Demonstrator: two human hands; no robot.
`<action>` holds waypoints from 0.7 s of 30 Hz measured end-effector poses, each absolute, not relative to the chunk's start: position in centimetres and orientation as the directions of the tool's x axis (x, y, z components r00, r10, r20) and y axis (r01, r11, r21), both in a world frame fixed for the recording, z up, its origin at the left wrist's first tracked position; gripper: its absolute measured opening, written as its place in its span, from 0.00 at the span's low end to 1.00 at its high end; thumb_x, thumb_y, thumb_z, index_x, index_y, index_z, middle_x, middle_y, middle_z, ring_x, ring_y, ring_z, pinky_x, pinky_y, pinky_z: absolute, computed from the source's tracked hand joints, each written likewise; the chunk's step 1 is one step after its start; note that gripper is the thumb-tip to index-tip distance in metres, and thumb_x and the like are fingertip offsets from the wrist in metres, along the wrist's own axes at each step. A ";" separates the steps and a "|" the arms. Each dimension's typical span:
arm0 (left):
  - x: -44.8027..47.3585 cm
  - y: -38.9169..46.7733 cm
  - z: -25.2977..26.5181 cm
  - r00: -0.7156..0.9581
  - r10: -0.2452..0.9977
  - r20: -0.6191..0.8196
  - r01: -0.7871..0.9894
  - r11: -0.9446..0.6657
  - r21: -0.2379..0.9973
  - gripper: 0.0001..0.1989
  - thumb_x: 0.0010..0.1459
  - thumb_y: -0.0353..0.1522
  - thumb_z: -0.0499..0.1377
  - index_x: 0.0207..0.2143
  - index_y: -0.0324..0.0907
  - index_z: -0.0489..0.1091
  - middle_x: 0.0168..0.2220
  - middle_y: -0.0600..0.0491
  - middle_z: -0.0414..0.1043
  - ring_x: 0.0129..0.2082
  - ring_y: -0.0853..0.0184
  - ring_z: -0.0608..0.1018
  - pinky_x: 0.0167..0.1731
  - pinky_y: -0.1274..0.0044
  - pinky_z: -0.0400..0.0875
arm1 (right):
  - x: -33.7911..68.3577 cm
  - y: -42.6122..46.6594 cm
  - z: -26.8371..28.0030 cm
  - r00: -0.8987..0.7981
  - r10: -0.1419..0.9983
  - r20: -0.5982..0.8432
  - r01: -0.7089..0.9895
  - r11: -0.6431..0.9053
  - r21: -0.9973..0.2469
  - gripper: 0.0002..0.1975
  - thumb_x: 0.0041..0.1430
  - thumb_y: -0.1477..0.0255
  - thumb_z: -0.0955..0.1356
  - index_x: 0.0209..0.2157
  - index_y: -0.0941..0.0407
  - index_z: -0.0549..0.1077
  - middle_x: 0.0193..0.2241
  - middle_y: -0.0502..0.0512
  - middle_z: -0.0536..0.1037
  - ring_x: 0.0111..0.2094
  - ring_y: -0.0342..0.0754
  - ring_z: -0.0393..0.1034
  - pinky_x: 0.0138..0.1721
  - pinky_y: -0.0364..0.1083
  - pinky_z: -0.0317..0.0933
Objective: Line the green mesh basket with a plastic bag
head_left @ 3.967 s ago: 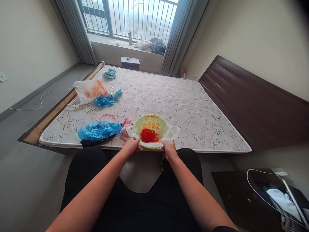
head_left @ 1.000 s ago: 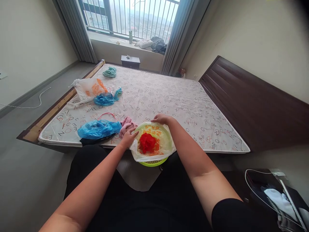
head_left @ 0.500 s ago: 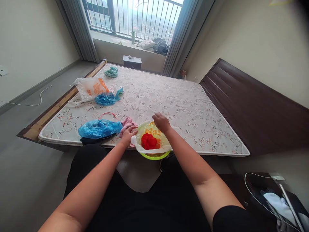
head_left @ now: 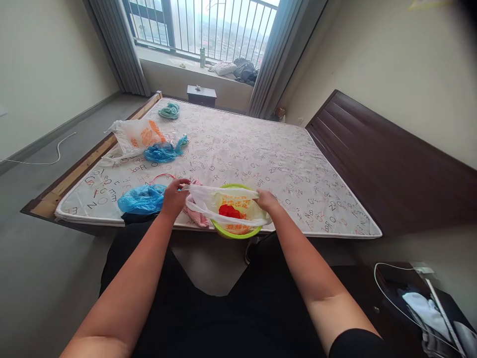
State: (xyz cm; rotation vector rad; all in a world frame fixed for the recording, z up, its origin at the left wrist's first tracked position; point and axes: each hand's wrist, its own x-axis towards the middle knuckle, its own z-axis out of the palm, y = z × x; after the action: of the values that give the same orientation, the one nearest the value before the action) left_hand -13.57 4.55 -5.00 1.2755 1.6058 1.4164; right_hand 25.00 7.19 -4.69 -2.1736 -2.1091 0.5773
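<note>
Pinched between thumb and fingertips of the left hand (head_left: 175,197), nearly closed: one drawn-out edge of a white bag (head_left: 242,200). Gripped in the right hand (head_left: 267,200), with fingers curled in: the opposite edge of the same bag, pulled fairly taut between. Around both, biggest first, a letter-printed mattress (head_left: 290,174), bordered on the right by a dark headboard (head_left: 387,141). Farther off on the left side of the mattress, another bag (head_left: 137,136) with orange print; nearer, right beside the left hand, a crumpled blue bag (head_left: 139,199). At the near edge of the mattress, a green basket (head_left: 234,235), lined by the white bag, mouth upward; fully supported there or not, impossible to tell. Just left of it, partly under the stretched edge, a pink cloth (head_left: 197,218). Smallest, down inside the white bag, a red bundle (head_left: 229,211), seemingly soft, untouched by either hand. As for handling the white bag: probably light, limp and a little slippery, likely to stretch or tear under a hard tug. Best held by gathered folds of the rim, on opposite sides, without digging in nails.
</note>
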 end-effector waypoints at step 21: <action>-16.0 2.8 -3.6 0.262 0.913 -0.311 -0.150 0.357 0.922 0.18 0.51 0.44 0.74 0.33 0.38 0.80 0.31 0.49 0.78 0.26 0.69 0.75 0.26 0.79 0.70 | 32.3 -0.7 -5.4 0.366 0.817 -0.446 0.030 -0.489 -0.872 0.20 0.60 0.56 0.75 0.27 0.55 0.68 0.20 0.47 0.69 0.18 0.39 0.61 0.18 0.39 0.61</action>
State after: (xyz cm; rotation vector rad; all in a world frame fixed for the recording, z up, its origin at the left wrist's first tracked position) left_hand -15.96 2.77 -3.63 0.9219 1.0438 0.8773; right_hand 32.33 -0.72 -5.39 -1.8061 -0.7426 1.2077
